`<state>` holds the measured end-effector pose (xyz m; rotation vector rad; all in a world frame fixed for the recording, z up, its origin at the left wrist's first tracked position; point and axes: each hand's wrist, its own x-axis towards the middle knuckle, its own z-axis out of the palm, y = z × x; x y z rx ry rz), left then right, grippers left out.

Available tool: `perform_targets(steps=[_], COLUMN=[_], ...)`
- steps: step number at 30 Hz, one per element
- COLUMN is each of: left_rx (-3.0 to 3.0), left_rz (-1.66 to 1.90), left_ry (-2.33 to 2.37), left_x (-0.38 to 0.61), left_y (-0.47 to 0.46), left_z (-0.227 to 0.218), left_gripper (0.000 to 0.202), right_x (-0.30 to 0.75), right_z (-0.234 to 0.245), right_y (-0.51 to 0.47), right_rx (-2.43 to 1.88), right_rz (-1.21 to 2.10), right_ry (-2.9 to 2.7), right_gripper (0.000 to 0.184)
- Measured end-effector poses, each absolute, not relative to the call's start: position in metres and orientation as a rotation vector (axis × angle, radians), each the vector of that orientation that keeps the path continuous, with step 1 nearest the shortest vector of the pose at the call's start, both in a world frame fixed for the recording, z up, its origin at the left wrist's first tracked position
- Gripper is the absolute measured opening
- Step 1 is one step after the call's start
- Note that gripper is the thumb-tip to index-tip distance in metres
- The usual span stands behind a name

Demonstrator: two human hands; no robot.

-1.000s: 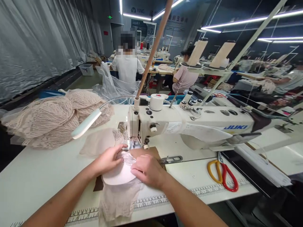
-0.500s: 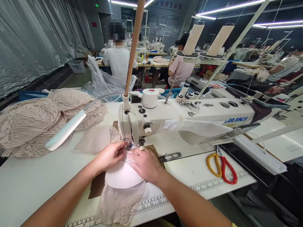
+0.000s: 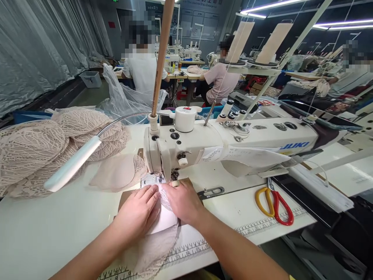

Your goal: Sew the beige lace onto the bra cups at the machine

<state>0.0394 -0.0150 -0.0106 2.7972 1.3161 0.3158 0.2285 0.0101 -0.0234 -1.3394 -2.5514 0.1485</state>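
Observation:
A white foam cup with pale lace (image 3: 165,219) lies on the table just in front of the needle of a white JUKI sewing machine (image 3: 221,146). My left hand (image 3: 138,212) lies flat on the cup's left side, fingers stretched toward the needle. My right hand (image 3: 182,200) presses down on its right side, fingers together near the presser foot. The lace hangs over the table's front edge (image 3: 151,254). Another finished cup piece (image 3: 115,171) lies behind the needle.
A heap of beige lace pieces (image 3: 43,146) fills the table's left. A white lamp on a flexible neck (image 3: 72,163) reaches over it. Thread snips (image 3: 211,191) and red-and-yellow scissors (image 3: 275,206) lie to the right. Other people sit at machines behind.
My left hand has moved from pinching the lace at the needle to lying flat over the cup. The cup has slid toward the needle and is now mostly covered by my hands.

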Motion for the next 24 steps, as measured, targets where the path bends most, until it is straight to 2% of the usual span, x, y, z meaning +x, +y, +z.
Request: perform_targets(steps=[4,8,11,13,16,19,24], left_rx=[2.853,2.819,2.786,2.761,2.754,2.784,2.776], left_rz=[0.218,0.147,0.1,0.067,0.034,0.024,0.032], left_ry=[1.349,1.361,1.344,1.346,1.326,1.273,1.249], left_x=[0.036,0.033,0.034,0.035,0.036,0.036,0.034], left_y=[-0.017,-0.016,-0.015,-0.013,-0.009,-0.005,-0.003], left_z=[-0.02,-0.009,-0.002,0.003,0.008,0.01,0.009], left_gripper=[0.04,0.042,0.043,0.046,0.049,0.048,0.048], right_x=[0.232,0.244,0.252,0.252,0.246,0.238,0.231], right_z=[-0.019,-0.011,-0.009,-0.009,-0.012,-0.014,-0.014], right_y=[0.016,0.026,0.031,0.03,0.024,0.017,0.01], right_rx=[-1.529,-1.926,-2.037,-1.94,-1.581,-1.252,-1.247], right_rz=[0.066,0.001,-0.024,-0.032,0.053,0.169,0.17], right_ry=[-2.552,-2.423,-2.331,-2.315,-2.351,-2.41,-2.541], right_gripper=[0.03,0.034,0.039,0.037,0.023,0.022,0.017])
